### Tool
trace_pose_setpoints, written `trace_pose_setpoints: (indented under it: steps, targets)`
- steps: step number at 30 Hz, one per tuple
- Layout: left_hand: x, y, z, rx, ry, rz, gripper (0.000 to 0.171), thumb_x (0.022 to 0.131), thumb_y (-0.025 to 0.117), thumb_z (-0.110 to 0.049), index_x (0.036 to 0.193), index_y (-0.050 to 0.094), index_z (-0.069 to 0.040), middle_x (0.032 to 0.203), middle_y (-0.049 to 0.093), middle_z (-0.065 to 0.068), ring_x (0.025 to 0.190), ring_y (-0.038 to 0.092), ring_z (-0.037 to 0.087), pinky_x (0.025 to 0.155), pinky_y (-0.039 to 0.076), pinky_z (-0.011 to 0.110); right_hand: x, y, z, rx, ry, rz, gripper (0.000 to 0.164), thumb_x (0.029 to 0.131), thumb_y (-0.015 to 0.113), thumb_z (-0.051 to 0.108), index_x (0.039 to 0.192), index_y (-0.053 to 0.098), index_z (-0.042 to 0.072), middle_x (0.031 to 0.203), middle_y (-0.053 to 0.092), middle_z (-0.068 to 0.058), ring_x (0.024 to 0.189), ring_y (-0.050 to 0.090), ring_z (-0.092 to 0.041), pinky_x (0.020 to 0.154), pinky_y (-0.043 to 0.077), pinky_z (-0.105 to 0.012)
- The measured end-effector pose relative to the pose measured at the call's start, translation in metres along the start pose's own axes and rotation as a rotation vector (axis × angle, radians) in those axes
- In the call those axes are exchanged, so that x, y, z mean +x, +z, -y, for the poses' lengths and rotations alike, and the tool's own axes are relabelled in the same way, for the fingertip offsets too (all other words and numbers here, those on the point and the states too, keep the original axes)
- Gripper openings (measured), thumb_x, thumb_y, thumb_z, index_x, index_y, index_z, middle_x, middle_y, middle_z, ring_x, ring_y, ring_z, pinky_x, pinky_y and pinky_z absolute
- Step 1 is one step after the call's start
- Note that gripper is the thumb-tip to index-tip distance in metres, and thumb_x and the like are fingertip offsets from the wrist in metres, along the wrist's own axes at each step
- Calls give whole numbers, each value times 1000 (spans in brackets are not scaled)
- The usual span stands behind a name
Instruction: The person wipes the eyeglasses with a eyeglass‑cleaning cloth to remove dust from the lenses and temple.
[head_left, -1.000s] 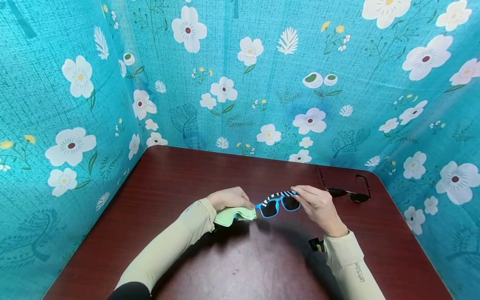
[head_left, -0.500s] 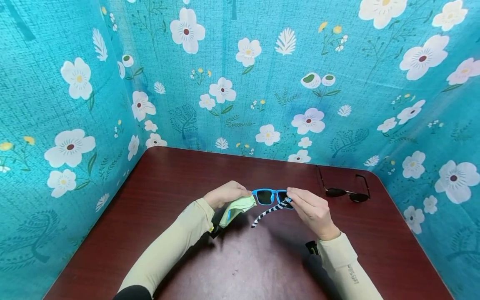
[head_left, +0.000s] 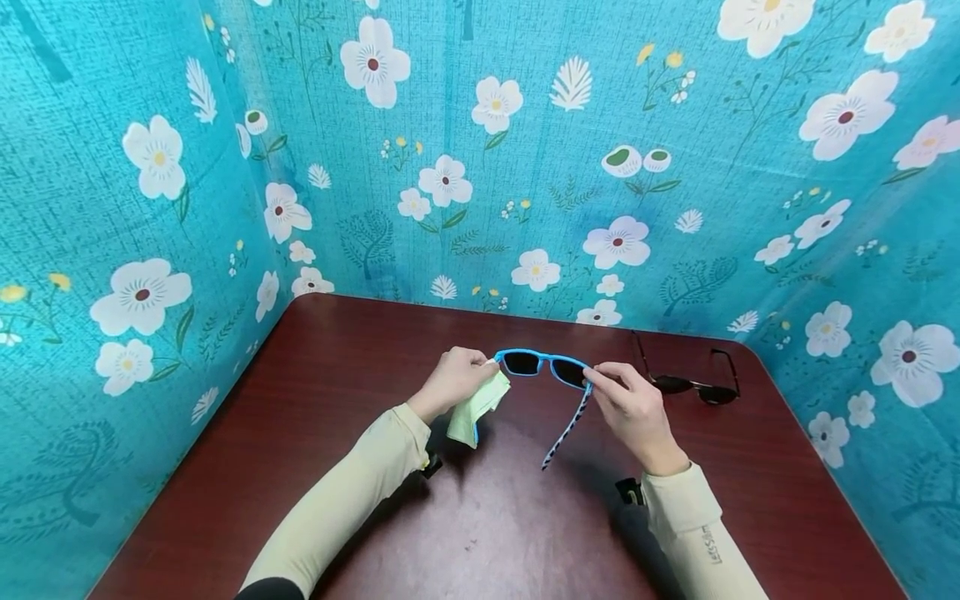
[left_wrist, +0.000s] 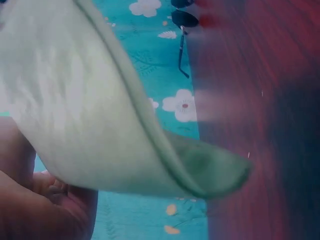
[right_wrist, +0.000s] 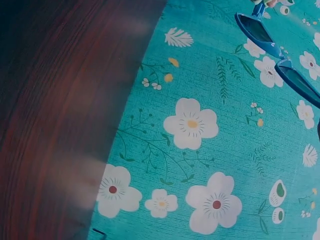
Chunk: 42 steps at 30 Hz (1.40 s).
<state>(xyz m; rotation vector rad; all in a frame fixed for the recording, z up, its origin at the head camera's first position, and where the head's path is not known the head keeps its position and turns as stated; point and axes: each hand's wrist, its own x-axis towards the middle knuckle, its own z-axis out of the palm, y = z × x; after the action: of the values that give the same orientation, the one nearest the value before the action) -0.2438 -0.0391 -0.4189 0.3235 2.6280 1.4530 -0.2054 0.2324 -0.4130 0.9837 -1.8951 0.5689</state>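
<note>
Blue-framed sunglasses [head_left: 555, 362] with dark lenses are held up above the table between both hands. My left hand [head_left: 455, 379] grips a pale green cloth [head_left: 477, 407] at their left end. A bit of blue shows below the cloth's lower edge, and the cloth hides most of the left temple. With thumb and fingers, my right hand [head_left: 632, 408] pinches the right end of the frame near the hinge. The striped right temple [head_left: 566, 429] hangs down towards me. The cloth [left_wrist: 95, 110] fills much of the left wrist view; the lenses [right_wrist: 257, 32] appear top right in the right wrist view.
A second pair of sunglasses [head_left: 693, 387], dark with thin temples, lies at the table's back right. The dark red table [head_left: 360, 350] is enclosed by blue flowered cloth [head_left: 450, 233] at the back and sides.
Both hands have raised the sunglasses away from me. The frame has turned, so the striped temple now hangs below its right end. The green cloth hangs lower from my left hand.
</note>
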Motion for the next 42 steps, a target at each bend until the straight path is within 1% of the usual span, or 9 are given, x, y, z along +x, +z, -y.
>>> trace_pose_setpoints:
  steps: [5,9,18,23,27,31,33,40,42]
  targets:
    - [-2,0,-4,252,79,-42,35,82,54,-25,52,41,-13,48,27,-4,42,32,10,38,27,21,2,0,5,-17,-110,48,24,89,51,17,99,67,2,96,62,-11,77,59,-20,64,49,-31]
    - [-3,2,-5,326,91,-51,36,83,54,-25,50,43,-14,44,32,-4,39,32,9,37,26,20,2,2,6,-35,-128,68,25,90,51,17,102,65,2,96,62,-11,79,59,-20,66,49,-32]
    - [-10,1,-10,362,48,-20,39,82,53,-23,46,38,-15,42,27,-6,37,27,8,35,23,20,-7,5,1,-100,-94,46,26,90,50,17,99,66,-2,93,63,-12,75,59,-21,63,48,-34]
    - [-16,0,-15,381,32,-7,37,81,53,-25,46,44,-15,41,34,-5,39,38,11,36,29,22,-10,2,-3,-118,-44,36,24,89,51,15,97,66,-3,94,62,-13,77,59,-23,63,48,-35]
    - [-23,2,-19,410,50,-35,35,82,55,-28,50,51,-14,43,41,-2,44,44,14,41,35,25,-11,1,-5,-136,-11,42,19,81,61,5,98,66,-3,94,62,-13,79,59,-23,65,48,-36]
    - [-30,5,-22,440,83,-74,31,83,55,-28,55,53,-15,45,44,-2,45,44,14,42,36,26,-12,0,-8,-160,13,37,32,65,70,-7,96,66,-3,92,62,-13,79,59,-24,65,48,-37]
    - [-34,7,-23,440,98,-96,30,83,54,-27,56,52,-14,45,43,-2,44,43,13,41,36,26,-13,0,-10,-172,25,30,37,60,72,-9,96,66,-3,91,62,-13,78,60,-25,65,48,-37]
    - [-39,9,-23,434,156,-172,27,84,51,-22,58,49,-16,48,43,-3,43,42,13,41,35,25,-15,-4,-13,-190,54,10,38,58,73,-9,95,67,-2,92,63,-13,78,60,-24,66,48,-38]
    - [-37,7,-22,429,170,-196,27,85,51,-22,59,49,-16,48,43,-3,42,41,12,40,34,24,-14,-5,-13,-174,29,7,28,67,71,-3,96,67,-2,93,63,-12,79,60,-24,66,48,-37]
